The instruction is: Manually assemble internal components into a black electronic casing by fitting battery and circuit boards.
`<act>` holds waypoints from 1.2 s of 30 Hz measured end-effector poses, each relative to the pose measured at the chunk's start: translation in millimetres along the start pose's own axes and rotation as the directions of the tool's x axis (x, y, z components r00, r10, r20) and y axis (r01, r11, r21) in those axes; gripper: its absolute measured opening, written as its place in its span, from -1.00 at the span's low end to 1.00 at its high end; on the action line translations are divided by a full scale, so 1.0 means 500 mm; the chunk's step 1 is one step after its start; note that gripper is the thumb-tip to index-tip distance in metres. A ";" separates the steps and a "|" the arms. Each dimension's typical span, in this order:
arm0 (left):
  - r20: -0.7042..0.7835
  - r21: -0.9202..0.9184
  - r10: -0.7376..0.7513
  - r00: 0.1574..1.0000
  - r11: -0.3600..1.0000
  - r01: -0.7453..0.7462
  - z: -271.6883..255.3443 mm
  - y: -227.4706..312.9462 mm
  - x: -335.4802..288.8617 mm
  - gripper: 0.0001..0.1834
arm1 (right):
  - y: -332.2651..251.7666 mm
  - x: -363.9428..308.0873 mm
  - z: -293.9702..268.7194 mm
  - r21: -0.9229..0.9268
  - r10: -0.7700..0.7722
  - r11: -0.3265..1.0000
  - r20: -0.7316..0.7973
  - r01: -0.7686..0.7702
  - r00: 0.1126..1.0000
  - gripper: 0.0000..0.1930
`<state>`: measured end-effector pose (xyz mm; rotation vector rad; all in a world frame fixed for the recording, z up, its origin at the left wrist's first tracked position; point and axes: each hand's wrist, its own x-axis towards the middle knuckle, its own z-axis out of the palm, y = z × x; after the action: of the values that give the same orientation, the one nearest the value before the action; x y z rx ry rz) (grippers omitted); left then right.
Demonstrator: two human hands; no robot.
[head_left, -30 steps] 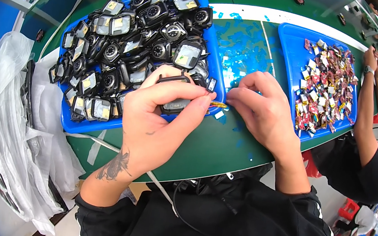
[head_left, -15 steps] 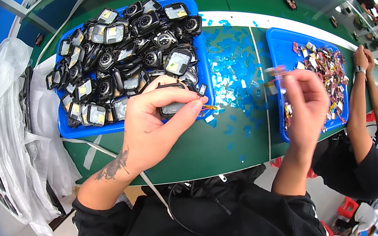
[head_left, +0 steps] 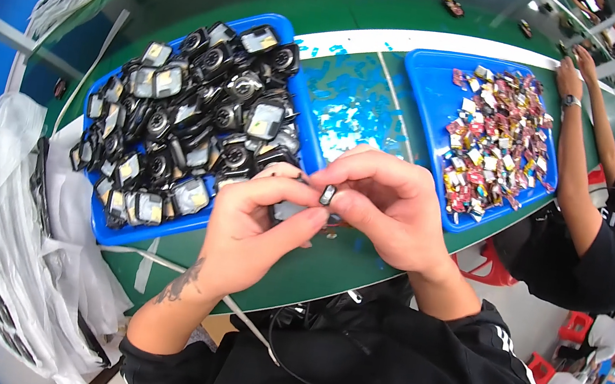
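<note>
My left hand (head_left: 252, 219) is closed around a dark smartwatch case (head_left: 286, 211), mostly hidden by the fingers. My right hand (head_left: 392, 213) has come against it, thumb and forefinger pinching a small black part with a pale oval face (head_left: 329, 194) at the case's edge. Whether that part is still joined to the case is hidden. Behind my left hand a blue tray (head_left: 306, 104) is heaped with black watch cases (head_left: 206, 101), several showing grey inner faces with yellowish patches. Another blue tray (head_left: 429, 79), to the right, holds a pile of small reddish, gold and white electronic parts (head_left: 495, 133).
Small blue film pieces (head_left: 351, 115) litter the green table (head_left: 296, 270) between the trays. White wrapping sheets (head_left: 8, 227) hang at the left. At the right sits a co-worker in black (head_left: 577, 224), arms on the table, near a red stool (head_left: 478, 264).
My right hand has come from the right tray's edge, where it held a small part, to the watch case in my left hand. That small part no longer shows. The view has shifted slightly.
</note>
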<state>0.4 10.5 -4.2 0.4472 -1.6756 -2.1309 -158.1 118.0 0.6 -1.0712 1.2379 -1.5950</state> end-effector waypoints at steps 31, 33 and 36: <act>0.043 0.042 0.082 0.996 0.996 -0.084 -0.004 -0.004 0.002 -0.45 | -0.039 0.028 0.039 -0.670 -0.109 0.741 -0.054 0.045 0.993 -0.89; 0.025 0.039 0.100 0.995 0.994 -0.101 0.001 -0.005 0.004 -0.46 | -0.040 0.029 0.035 -0.680 -0.113 0.731 -0.039 0.057 0.993 -0.89; 0.010 0.046 0.111 0.994 0.993 -0.111 0.002 -0.003 0.004 -0.47 | -0.041 0.030 0.032 -0.669 -0.103 0.742 -0.043 0.048 0.994 -0.89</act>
<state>-2.1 10.4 -5.7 0.3512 -1.7163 -2.0199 -149.5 102.9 25.0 -1.5209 1.9245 -1.2627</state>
